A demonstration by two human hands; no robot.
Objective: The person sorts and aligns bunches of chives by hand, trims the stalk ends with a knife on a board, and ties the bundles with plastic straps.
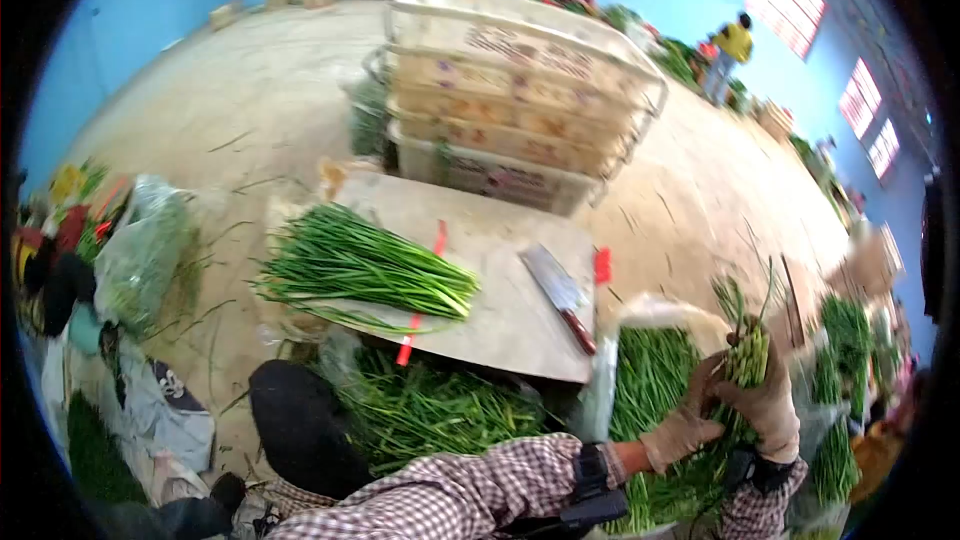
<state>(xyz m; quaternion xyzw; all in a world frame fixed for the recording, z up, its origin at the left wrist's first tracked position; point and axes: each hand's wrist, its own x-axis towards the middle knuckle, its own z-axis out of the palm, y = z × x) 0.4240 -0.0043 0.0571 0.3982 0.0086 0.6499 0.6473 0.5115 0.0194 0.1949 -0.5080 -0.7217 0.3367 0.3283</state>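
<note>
Both my hands wear pale work gloves and are at the right, above an open bag of loose chives (650,370). My right hand (775,405) is wrapped around a small bunch of chives (748,352), its pale stem ends pointing up. My left hand (685,425) reaches across to the same bunch, its fingers closed against the stems. On the board (490,225) in front of me lies a larger pile of chives (370,265), with a red strip (408,340) running underneath it. A knife (558,290) with a wooden handle rests at the board's right side.
Behind the board stands a stack of white plastic crates (510,90). More loose greens (430,410) lie below the board's near edge. A clear bag of greens (145,250) sits at the left. Two people (732,50) are by the far wall among produce.
</note>
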